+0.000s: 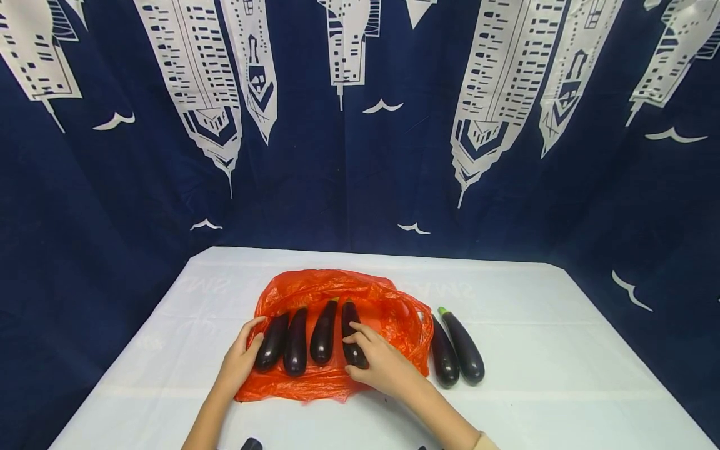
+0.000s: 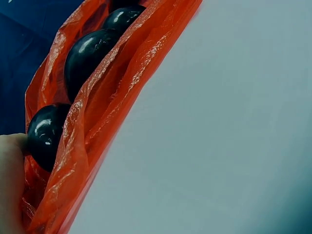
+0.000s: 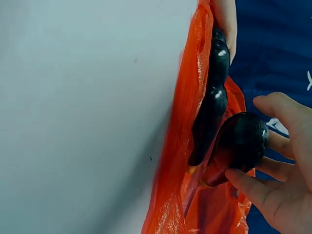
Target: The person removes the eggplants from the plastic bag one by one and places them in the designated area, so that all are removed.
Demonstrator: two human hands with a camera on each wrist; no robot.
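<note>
My left hand (image 1: pixel 238 359) is at the left edge of a red plastic bag (image 1: pixel 388 312) and holds its rim, with its thumb against the leftmost eggplant (image 1: pixel 272 342). Two more dark eggplants (image 1: pixel 295 344) (image 1: pixel 323 334) lie side by side in the bag, their rounded ends toward me. My right hand (image 1: pixel 385 362) has its fingers around the rightmost eggplant (image 1: pixel 352 315) in the bag. In the right wrist view, the fingers of my right hand (image 3: pixel 287 185) curve about that eggplant's (image 3: pixel 241 144) rounded end; one finger stands off it.
Two eggplants (image 1: pixel 467 350) (image 1: pixel 444 356) lie together on the white table (image 1: pixel 540 331), just right of the bag. Behind the table hangs a dark blue cloth (image 1: pixel 315 206) printed with white buildings. A small black object (image 1: pixel 251 444) shows at the bottom edge.
</note>
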